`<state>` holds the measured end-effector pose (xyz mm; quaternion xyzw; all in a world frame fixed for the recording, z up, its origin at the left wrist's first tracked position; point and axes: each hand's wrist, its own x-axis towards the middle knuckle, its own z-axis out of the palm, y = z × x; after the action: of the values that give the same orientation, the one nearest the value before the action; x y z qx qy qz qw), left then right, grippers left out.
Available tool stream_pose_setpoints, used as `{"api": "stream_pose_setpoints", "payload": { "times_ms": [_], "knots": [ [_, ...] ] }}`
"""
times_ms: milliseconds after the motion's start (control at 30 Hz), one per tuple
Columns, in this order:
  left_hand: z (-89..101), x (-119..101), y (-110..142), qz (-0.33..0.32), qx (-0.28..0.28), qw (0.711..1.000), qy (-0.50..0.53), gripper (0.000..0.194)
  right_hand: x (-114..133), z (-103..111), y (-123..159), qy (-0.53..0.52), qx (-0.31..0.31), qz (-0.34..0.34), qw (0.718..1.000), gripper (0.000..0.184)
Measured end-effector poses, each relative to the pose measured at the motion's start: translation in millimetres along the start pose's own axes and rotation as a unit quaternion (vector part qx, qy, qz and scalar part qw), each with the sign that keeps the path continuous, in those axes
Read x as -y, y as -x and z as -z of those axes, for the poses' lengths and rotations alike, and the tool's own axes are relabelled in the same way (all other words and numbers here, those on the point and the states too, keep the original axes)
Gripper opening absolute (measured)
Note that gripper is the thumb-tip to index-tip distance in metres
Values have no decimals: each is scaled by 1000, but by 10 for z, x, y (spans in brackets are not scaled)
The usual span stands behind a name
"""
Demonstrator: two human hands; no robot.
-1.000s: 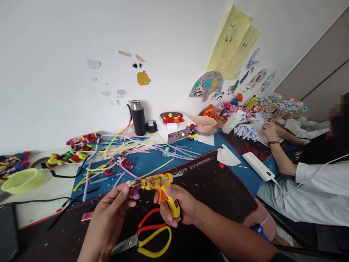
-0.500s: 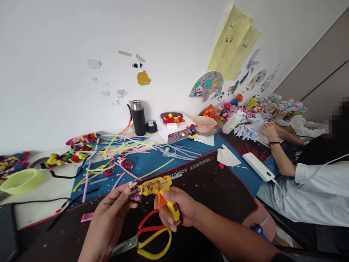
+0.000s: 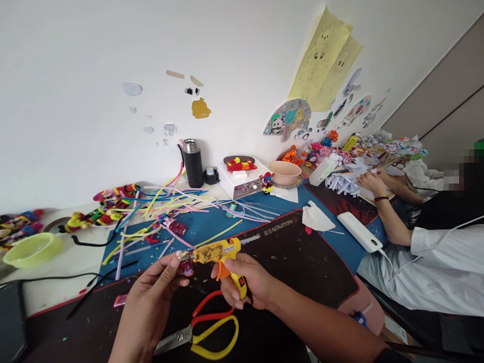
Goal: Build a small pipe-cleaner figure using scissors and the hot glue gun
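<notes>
My right hand point(image 3: 242, 280) is wrapped round the handle of a yellow hot glue gun point(image 3: 214, 253) with an orange trigger. The gun's nozzle points left, right at a small dark-red and purple craft piece point(image 3: 186, 264). Fingertips of my left hand point(image 3: 161, 282) pinch that piece, hiding much of it; whether the nozzle touches it I cannot tell. Below both hands, scissors point(image 3: 212, 325) with one red and one yellow handle lie on a dark desk mat point(image 3: 287, 262).
Pipe cleaners point(image 3: 170, 201) are strewn behind my hands, near a black thermos point(image 3: 193, 164). A lime bowl point(image 3: 34, 249) stands at left. To the right are a pink bowl point(image 3: 284, 173), a white power bank point(image 3: 358, 231) and a seated person point(image 3: 446, 262) handling paper strips.
The glue gun has tilted slightly, its rear end a little higher. My left hand still pinches the craft piece, and the view has shifted a touch.
</notes>
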<state>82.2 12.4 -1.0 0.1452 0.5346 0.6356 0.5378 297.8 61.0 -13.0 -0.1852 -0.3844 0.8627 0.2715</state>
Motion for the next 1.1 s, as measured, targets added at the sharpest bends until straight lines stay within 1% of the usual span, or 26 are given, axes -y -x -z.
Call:
{"api": "stream_pose_setpoints", "payload": {
  "times_ms": [167, 267, 400, 500, 633, 900, 1100],
  "knots": [
    [-50, 4, 14, -40, -29, 999, -16, 51, 51, -13, -32, 88, -60, 4, 994, 53],
    [-52, -6, 19, -48, -45, 998, -23, 55, 78, -27, -56, 147, -87, 4, 985, 59],
    [-47, -13, 23, -53, -48, 997, -35, 57, 117, -37, -71, 211, -110, 25, 971, 63],
    [-46, -6, 16, -56, -52, 996, -43, 57, 131, -43, -69, 243, -121, 25, 962, 63],
    [-33, 7, 6, -60, -49, 996, -48, 56, 123, -58, -70, 260, -138, 23, 955, 62],
    [23, 33, 4, -58, -37, 995, -73, 55, 91, -70, -78, 261, -151, 12, 953, 59],
    [47, 65, -41, -52, -49, 994, -78, 59, 121, -116, -75, 260, -165, -4, 951, 57]
  ]
}}
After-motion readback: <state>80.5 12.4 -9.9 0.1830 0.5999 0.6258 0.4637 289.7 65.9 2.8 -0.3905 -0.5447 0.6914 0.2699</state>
